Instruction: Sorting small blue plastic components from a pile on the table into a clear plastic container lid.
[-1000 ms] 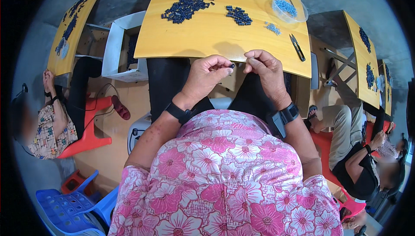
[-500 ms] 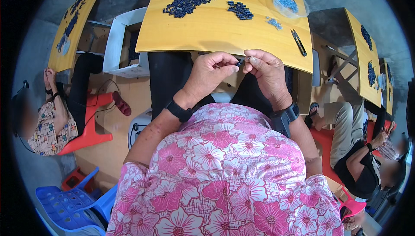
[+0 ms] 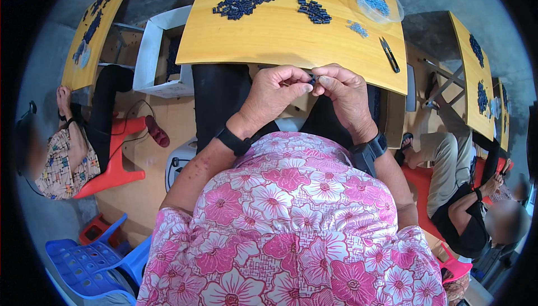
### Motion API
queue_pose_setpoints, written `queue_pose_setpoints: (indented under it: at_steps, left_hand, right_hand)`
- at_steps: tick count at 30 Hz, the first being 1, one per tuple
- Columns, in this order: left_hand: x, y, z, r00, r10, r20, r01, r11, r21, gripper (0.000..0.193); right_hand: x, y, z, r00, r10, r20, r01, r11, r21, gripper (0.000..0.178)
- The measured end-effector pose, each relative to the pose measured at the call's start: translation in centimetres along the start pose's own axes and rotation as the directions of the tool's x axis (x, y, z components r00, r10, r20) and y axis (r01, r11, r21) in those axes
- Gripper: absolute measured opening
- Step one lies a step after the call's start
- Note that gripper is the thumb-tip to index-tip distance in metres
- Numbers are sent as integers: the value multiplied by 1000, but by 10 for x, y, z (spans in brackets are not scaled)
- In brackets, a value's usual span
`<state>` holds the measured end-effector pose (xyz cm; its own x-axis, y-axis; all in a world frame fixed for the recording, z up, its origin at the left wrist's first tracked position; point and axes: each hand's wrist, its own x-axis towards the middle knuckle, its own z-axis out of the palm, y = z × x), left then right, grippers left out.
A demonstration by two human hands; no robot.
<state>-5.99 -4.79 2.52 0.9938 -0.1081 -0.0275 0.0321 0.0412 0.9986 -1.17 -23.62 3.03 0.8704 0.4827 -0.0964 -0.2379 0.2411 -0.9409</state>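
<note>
At the table's near edge my left hand pinches a small dark cylindrical piece between thumb and forefinger. My right hand meets it there, thumb and fingertips pressed together against the same piece. Whether the right fingers also hold a tiny part is hidden. On the yellow table beyond lie a large heap of dark cylindrical pieces and a smaller heap of the same kind. To their right sit a few small pale-blue parts and black thread snips.
A clear round tub of blue parts stands at the table's right. Below the table's left side is an open white box. Co-workers sit at other tables on both sides. A blue plastic chair stands at lower left.
My right hand has moved slightly left, bringing its fingertips against the dark piece in my left hand. The view has shifted slightly.
</note>
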Motion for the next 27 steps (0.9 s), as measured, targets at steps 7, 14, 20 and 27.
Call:
queue_pose_setpoints:
  at_steps: [7, 14, 20, 27]
  left_hand:
    - [-1, 2, 0, 1000, -1, -12, 1, 1000, 1, 9]
    - [1, -2, 1, 998, 41, -38, -41, 999, 8, 8]
    - [-1, 6, 4, 998, 20, -52, -17, 998, 68, 7]
    - [-2, 9, 5, 995, 42, -87, -32, 993, 113, 7]
  right_hand:
    - [-1, 2, 0, 1000, -10, -9, 10, 1000, -6, 19]
    - [-1, 2, 0, 999, -36, -1, 36, 999, -11, 18]
    - [-2, 4, 0, 1000, -25, -15, 24, 998, -52, 18]
    - [-3, 0, 2, 990, -139, 3, 134, 945, -297, 18]
